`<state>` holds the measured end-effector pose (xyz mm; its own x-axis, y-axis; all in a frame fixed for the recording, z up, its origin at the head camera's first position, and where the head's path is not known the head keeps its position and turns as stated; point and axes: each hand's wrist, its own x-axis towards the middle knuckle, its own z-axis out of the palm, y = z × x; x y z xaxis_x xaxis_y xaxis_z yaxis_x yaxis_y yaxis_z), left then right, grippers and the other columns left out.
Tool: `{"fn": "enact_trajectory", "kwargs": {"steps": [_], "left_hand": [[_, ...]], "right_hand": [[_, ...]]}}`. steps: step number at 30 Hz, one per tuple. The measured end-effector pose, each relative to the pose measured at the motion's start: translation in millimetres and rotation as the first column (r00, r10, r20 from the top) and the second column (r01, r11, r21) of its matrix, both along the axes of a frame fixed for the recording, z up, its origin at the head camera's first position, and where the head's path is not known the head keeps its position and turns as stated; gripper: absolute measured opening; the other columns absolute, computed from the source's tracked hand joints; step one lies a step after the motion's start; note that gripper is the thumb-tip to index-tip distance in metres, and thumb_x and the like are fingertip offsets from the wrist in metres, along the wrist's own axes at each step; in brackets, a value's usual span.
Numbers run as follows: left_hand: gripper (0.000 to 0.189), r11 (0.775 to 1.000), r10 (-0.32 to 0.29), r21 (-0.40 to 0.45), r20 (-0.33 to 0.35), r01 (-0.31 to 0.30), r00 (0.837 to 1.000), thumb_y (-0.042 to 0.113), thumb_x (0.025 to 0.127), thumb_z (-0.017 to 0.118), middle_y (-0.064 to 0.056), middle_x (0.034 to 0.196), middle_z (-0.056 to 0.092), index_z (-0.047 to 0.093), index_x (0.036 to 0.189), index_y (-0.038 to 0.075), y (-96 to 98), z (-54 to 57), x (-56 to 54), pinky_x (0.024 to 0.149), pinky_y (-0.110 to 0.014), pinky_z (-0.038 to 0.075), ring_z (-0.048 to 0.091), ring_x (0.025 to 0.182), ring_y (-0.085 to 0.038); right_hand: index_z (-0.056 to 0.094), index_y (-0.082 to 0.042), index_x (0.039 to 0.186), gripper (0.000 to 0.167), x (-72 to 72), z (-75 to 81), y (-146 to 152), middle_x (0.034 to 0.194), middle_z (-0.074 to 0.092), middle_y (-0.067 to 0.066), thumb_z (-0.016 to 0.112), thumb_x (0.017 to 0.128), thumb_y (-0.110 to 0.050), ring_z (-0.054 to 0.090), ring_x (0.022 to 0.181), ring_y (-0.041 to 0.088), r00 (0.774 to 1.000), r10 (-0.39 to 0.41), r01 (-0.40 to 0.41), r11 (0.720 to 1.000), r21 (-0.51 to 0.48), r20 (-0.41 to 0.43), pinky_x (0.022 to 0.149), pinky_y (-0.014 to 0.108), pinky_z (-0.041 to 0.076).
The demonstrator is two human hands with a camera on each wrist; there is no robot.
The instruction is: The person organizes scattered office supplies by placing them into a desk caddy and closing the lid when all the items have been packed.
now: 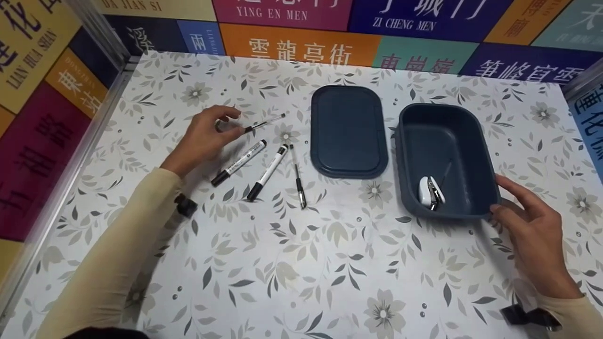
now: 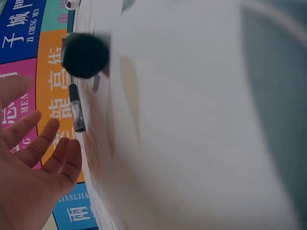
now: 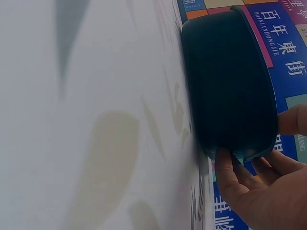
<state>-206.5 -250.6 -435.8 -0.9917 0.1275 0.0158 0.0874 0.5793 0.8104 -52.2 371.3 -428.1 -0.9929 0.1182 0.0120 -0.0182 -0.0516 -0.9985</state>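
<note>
Pen, clear-barrelled point(image 1: 267, 122), is right at the thumb of the left hand point(image 1: 202, 135), black end toward the hand, clear end pointing off toward the lid point(image 1: 348, 132). Fingers on that hand look spread, and the left wrist view shows them loosely bent with the thumb well apart from them. Honestly can't tell if the thumb actually touches the pen or just sits over its end.

Right hand point(image 1: 532, 228) is a different story: it's got the near right corner of the dark blue box point(image 1: 407, 165), thumb up at the rim and fingers curled against the outside lower down, so that's a proper grip. Box is upright and open on the flowery tabletop point(image 1: 330, 268), with a small white stapler point(image 1: 429, 193) inside near its close left corner.

Lid lies flat just left of the box, not touching it. Between the left hand and the lid you've got two white markers with black caps, a left marker point(image 1: 239, 163) and a right marker point(image 1: 267, 172), both slanted, plus a second pen point(image 1: 298, 178) lying just beside the right one, black cap toward the person. Colourful wall panels point(image 1: 301, 44) with place names run along the back edge.
</note>
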Motion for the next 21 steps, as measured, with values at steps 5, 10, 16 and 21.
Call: {"fn": "enact_trajectory", "kwargs": {"steps": [5,10,16,21], "left_hand": [[0.046,0.997,-0.044,-0.059,0.003,0.044,0.999,0.019,0.101,0.079,-0.018,0.134,0.07,0.069,0.142,0.001,0.8,-0.3,-3.2,0.105,-0.049,0.051,0.066,0.118,-0.035],[0.044,0.992,-0.089,-0.095,-0.001,0.088,0.996,0.013,0.1,0.08,-0.021,0.13,0.073,0.069,0.139,-0.003,4.5,-1.1,-5.2,0.108,-0.05,0.051,0.068,0.119,-0.038],[0.041,0.986,-0.116,-0.122,-0.01,0.114,0.993,0.006,0.099,0.079,-0.025,0.131,0.073,0.069,0.137,-0.006,6.8,-3.6,-7.3,0.111,-0.05,0.052,0.07,0.122,-0.039],[0.036,0.987,-0.105,-0.121,0.01,0.105,0.994,0.005,0.099,0.074,-0.023,0.128,0.071,0.071,0.133,-0.006,8.1,-5.1,-7.7,0.108,-0.049,0.052,0.069,0.118,-0.037]], "right_hand": [[0.055,0.002,0.159,0.058,0.8,-0.2,0.3,0.148,0.068,0.012,0.066,0.102,0.013,0.075,0.119,0.016,1.0,-0.005,0.005,1.0,0.01,0.006,0.051,0.022,0.044],[0.055,0.002,0.158,0.058,0.8,-0.8,0.6,0.151,0.065,0.013,0.066,0.102,0.013,0.074,0.119,0.017,1.0,-0.003,0.003,1.0,0.004,0.005,0.062,0.018,0.055],[0.054,0.005,0.158,0.058,-0.6,-1.5,0.7,0.157,0.058,0.016,0.065,0.102,0.016,0.073,0.123,0.019,1.0,0.008,-0.009,1.0,-0.026,-0.006,0.083,0.02,0.061],[0.055,0.007,0.156,0.058,-1.2,-1.8,-0.7,0.154,0.06,0.017,0.064,0.101,0.018,0.075,0.121,0.02,1.0,-0.001,0.0,0.999,-0.032,-0.022,0.082,0.021,0.062]]}}
